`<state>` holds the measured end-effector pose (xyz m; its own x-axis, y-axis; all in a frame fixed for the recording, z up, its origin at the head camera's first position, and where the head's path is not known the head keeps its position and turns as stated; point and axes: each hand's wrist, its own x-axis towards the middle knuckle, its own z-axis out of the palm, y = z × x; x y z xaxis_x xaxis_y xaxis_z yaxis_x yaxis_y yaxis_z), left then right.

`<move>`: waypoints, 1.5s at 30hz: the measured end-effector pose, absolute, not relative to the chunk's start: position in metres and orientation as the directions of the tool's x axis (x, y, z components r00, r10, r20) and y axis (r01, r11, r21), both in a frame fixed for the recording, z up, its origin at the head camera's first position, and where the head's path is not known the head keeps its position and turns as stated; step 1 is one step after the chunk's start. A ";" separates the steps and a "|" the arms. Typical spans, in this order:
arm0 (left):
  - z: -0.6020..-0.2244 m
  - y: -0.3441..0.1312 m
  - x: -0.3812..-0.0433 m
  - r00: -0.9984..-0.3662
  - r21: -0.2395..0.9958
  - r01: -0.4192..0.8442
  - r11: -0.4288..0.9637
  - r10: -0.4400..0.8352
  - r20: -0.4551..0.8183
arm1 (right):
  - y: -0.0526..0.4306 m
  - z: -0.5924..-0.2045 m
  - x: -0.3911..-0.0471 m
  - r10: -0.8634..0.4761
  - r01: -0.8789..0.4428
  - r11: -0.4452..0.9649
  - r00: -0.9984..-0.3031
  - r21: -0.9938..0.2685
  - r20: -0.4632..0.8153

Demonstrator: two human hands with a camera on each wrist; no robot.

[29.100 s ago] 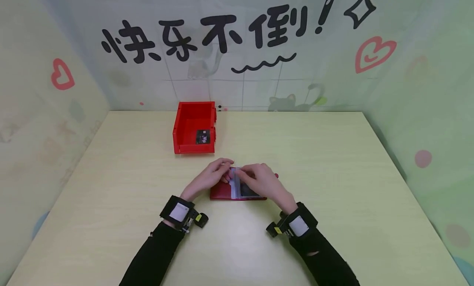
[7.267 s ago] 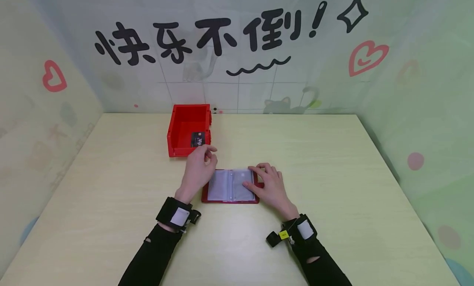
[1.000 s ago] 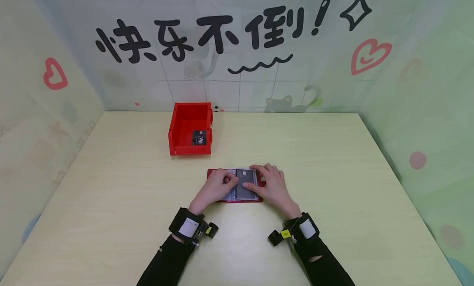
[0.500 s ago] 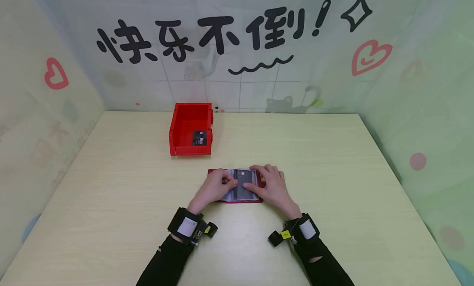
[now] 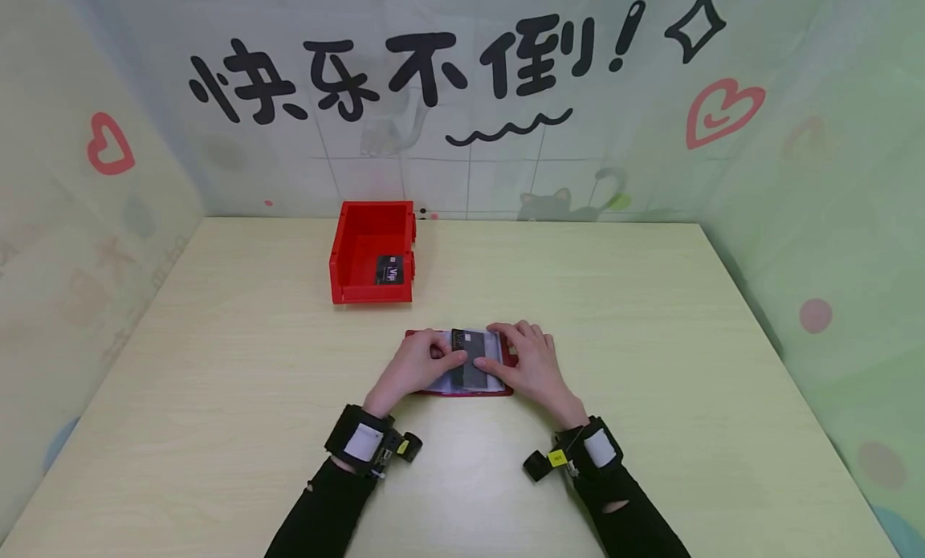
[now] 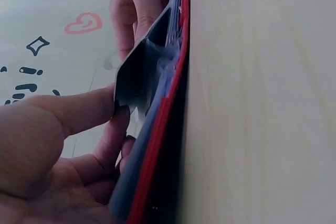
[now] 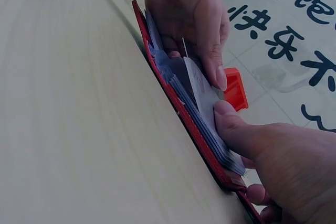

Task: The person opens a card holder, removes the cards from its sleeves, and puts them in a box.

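A red card holder [image 6: 157, 135] lies spread on the table, with clear plastic sleeves [image 5: 494, 349] inside. My left hand [image 5: 421, 364] pinches the left edge of a dark grey card [image 5: 474, 343] between thumb and fingers. In the left wrist view the card [image 6: 130, 77] bows upward, away from the pages. The card's right part is still under clear plastic. My right hand [image 5: 531, 364] grips the holder's right side, thumb pressing on top of the sleeve and card, other fingers behind the far right edge. The left hand covers most of the holder's left half.
Behind the holder and to its left stands a red plastic bin [image 5: 372, 293]. A black card marked "Vip" [image 5: 389, 270] rests inside it. The pale wooden table [image 5: 614, 301] backs onto a printed cloth wall with black lettering [image 5: 426, 64].
The left hand went from beside the bin back to the holder. Over the last second the dark card has slid left, showing more dark edge. The right hand has hardly moved.
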<state>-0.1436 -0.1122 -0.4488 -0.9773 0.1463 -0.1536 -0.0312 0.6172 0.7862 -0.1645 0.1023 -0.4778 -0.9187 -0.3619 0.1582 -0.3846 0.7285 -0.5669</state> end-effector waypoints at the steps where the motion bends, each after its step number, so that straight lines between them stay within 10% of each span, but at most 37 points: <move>1: -0.449 -0.114 -0.144 -0.977 0.790 -0.033 0.613 0.147 -0.155 | 0.102 -0.478 -0.165 -0.361 -0.385 0.729 -0.919 -0.565 0.160; 45: -0.430 -0.173 -0.163 -0.968 0.928 -0.235 0.287 -0.150 -0.199 | 0.101 -0.479 -0.165 -0.350 -0.364 0.738 -0.926 -0.568 0.139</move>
<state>-0.1627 -0.1728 -0.4299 -0.9685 -0.1504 -0.1986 -0.2351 0.2875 0.9285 -0.1653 0.1005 -0.4786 -0.9263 -0.3503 0.1390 -0.3644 0.7383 -0.5675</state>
